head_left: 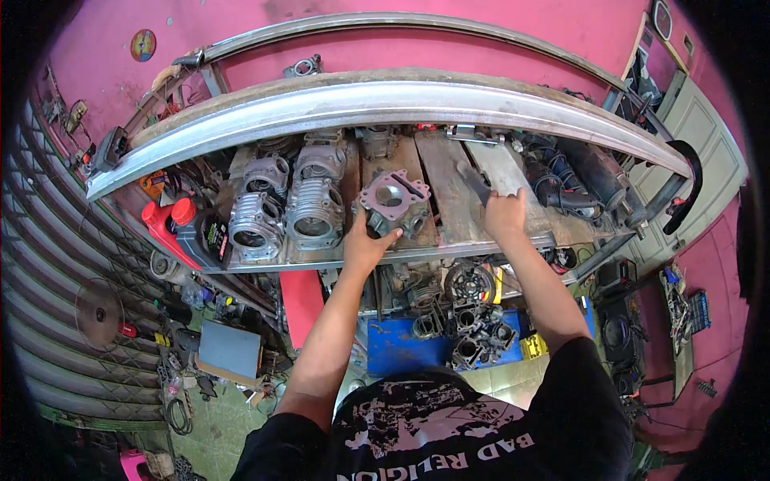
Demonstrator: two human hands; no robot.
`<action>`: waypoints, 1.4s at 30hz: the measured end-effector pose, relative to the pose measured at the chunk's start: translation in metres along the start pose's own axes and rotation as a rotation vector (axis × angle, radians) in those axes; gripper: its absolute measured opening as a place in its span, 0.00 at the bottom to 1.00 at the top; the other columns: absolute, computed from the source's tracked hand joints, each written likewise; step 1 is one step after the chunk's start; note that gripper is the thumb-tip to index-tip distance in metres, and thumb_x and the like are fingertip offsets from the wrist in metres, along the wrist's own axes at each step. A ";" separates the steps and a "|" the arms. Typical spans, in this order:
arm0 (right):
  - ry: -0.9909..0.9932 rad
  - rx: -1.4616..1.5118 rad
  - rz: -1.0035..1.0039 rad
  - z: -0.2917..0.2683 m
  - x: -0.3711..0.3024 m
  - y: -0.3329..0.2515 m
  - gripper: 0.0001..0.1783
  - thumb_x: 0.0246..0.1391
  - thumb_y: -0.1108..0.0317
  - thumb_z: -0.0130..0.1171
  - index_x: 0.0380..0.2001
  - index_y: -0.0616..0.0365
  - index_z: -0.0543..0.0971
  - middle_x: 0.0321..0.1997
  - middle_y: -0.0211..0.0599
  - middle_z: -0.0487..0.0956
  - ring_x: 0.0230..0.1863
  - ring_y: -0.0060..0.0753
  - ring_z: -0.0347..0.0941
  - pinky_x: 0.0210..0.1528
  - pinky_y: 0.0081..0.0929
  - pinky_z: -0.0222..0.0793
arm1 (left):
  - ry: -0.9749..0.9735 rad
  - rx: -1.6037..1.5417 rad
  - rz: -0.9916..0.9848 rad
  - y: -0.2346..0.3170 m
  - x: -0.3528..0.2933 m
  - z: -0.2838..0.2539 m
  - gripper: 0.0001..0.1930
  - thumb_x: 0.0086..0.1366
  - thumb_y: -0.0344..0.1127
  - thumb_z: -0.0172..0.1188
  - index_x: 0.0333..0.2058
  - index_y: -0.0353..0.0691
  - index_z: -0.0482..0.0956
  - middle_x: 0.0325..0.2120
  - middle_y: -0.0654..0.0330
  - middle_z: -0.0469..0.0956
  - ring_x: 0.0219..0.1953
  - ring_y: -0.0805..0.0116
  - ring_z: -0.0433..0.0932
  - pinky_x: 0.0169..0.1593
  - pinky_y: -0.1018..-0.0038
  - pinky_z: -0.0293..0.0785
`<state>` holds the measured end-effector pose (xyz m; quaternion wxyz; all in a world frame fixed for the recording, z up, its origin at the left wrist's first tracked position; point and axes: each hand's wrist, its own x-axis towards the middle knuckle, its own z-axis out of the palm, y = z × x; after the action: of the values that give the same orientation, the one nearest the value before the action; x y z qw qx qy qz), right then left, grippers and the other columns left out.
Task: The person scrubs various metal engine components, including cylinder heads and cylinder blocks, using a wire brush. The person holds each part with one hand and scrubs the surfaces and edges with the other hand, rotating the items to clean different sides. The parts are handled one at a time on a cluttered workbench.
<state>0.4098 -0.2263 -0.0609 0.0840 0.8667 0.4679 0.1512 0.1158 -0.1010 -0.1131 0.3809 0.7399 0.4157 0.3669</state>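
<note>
My left hand grips the near left side of a grey metal engine cylinder on the wooden shelf. Its flat flange faces up, with a round bore in the middle. Thumb and fingers are spread around the lower body. To the right, over the planks, my right hand is closed, its fingers partly hidden. A dark, narrow, flat shape runs up and left from those fingers; whether it is a blade in the hand or a mark on the wood, I cannot make out.
Several finned cylinders stand left of my left hand, beside red and black bottles. Power tools lie at the right. A metal rail crosses above the shelf. Below, engine parts rest over a blue surface.
</note>
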 end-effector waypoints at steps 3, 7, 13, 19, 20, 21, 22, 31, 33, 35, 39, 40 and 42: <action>0.118 -0.145 -0.108 0.036 -0.003 0.003 0.24 0.63 0.52 0.57 0.51 0.60 0.81 0.34 0.41 0.87 0.47 0.45 0.81 0.64 0.47 0.56 | 0.042 -0.073 0.063 0.003 -0.005 0.002 0.57 0.53 0.50 0.81 0.72 0.26 0.59 0.60 0.33 0.77 0.63 0.46 0.78 0.65 0.63 0.72; 0.177 -0.205 -0.225 0.056 -0.022 -0.007 0.26 0.64 0.61 0.51 0.60 0.66 0.76 0.45 0.44 0.86 0.57 0.45 0.76 0.68 0.52 0.52 | 0.283 0.097 0.024 0.007 -0.014 0.014 0.58 0.51 0.52 0.82 0.69 0.21 0.61 0.54 0.29 0.79 0.58 0.40 0.81 0.60 0.61 0.77; 0.030 -0.148 -0.182 0.001 -0.024 -0.019 0.25 0.61 0.58 0.59 0.58 0.57 0.80 0.51 0.44 0.85 0.61 0.45 0.74 0.70 0.59 0.51 | 0.398 0.101 -0.121 0.019 -0.027 0.025 0.48 0.50 0.51 0.83 0.59 0.21 0.70 0.44 0.33 0.83 0.47 0.39 0.84 0.52 0.57 0.80; 0.170 0.303 -0.513 -0.119 0.026 -0.098 0.26 0.55 0.58 0.68 0.59 0.44 0.83 0.58 0.38 0.84 0.67 0.52 0.72 0.63 0.61 0.57 | 0.381 -0.178 -0.219 -0.022 -0.018 0.051 0.34 0.52 0.46 0.82 0.47 0.25 0.77 0.44 0.37 0.83 0.49 0.38 0.81 0.54 0.52 0.75; 0.128 0.270 -0.583 -0.135 0.039 -0.118 0.28 0.54 0.61 0.68 0.61 0.42 0.82 0.59 0.37 0.84 0.69 0.51 0.71 0.62 0.61 0.57 | 0.356 -0.270 -0.238 -0.025 -0.016 0.052 0.33 0.53 0.43 0.82 0.48 0.26 0.77 0.45 0.37 0.83 0.49 0.39 0.82 0.55 0.53 0.75; 0.092 0.198 -0.684 -0.137 0.056 -0.134 0.31 0.52 0.63 0.68 0.63 0.37 0.81 0.60 0.36 0.84 0.71 0.51 0.69 0.63 0.63 0.58 | 0.327 -0.305 -0.252 -0.020 -0.015 0.054 0.31 0.53 0.41 0.81 0.48 0.26 0.78 0.46 0.38 0.83 0.49 0.40 0.82 0.55 0.54 0.75; 0.053 0.125 -0.783 -0.138 0.070 -0.150 0.35 0.51 0.66 0.67 0.65 0.33 0.80 0.61 0.35 0.83 0.72 0.51 0.68 0.64 0.65 0.58 | 0.298 -0.340 -0.265 -0.014 -0.014 0.055 0.30 0.53 0.39 0.81 0.49 0.27 0.78 0.47 0.38 0.83 0.49 0.42 0.82 0.55 0.55 0.75; -0.333 -0.514 -1.025 -0.143 0.080 -0.239 0.44 0.41 0.60 0.76 0.65 0.20 0.78 0.78 0.30 0.67 0.82 0.48 0.51 0.76 0.77 0.39 | 0.265 -0.372 -0.166 -0.017 0.014 0.042 0.18 0.57 0.26 0.73 0.46 0.31 0.82 0.29 0.60 0.83 0.28 0.67 0.78 0.36 0.66 0.74; -0.265 -0.630 -0.990 -0.125 0.104 -0.234 0.49 0.37 0.58 0.80 0.68 0.26 0.76 0.77 0.30 0.69 0.82 0.46 0.50 0.78 0.71 0.34 | 0.229 -0.238 -0.085 -0.010 0.022 0.043 0.20 0.56 0.27 0.73 0.48 0.32 0.84 0.31 0.55 0.86 0.30 0.63 0.81 0.39 0.65 0.76; -0.191 -0.648 -0.947 -0.090 0.136 -0.204 0.52 0.34 0.57 0.82 0.69 0.30 0.75 0.74 0.29 0.71 0.80 0.44 0.55 0.77 0.69 0.39 | 0.102 -0.030 -0.065 0.004 0.033 0.042 0.20 0.56 0.29 0.73 0.48 0.32 0.85 0.32 0.50 0.87 0.32 0.58 0.84 0.42 0.63 0.78; -0.051 -0.443 -1.045 -0.127 0.132 -0.143 0.61 0.26 0.56 0.86 0.70 0.31 0.70 0.72 0.39 0.72 0.77 0.49 0.59 0.75 0.68 0.47 | -0.145 0.176 0.075 0.035 0.049 0.007 0.19 0.56 0.34 0.72 0.46 0.31 0.85 0.36 0.39 0.85 0.43 0.39 0.85 0.48 0.55 0.79; -0.068 -0.364 -1.042 -0.135 0.125 -0.132 0.61 0.26 0.58 0.86 0.70 0.35 0.70 0.73 0.39 0.71 0.78 0.48 0.57 0.76 0.66 0.45 | -0.198 0.163 0.099 0.038 0.054 -0.002 0.19 0.56 0.34 0.72 0.45 0.32 0.86 0.35 0.38 0.85 0.42 0.38 0.85 0.47 0.55 0.79; -0.112 -0.206 -1.016 -0.142 0.116 -0.107 0.61 0.25 0.61 0.86 0.70 0.42 0.71 0.76 0.37 0.68 0.82 0.45 0.52 0.78 0.64 0.43 | -0.274 0.186 0.180 0.046 0.061 -0.005 0.18 0.56 0.34 0.72 0.44 0.33 0.86 0.35 0.39 0.85 0.42 0.39 0.85 0.46 0.53 0.78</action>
<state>0.3370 -0.0703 0.0630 0.2566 0.5244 0.8069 0.0903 0.1506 -0.0615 -0.0569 0.3296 0.8492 0.3241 0.2551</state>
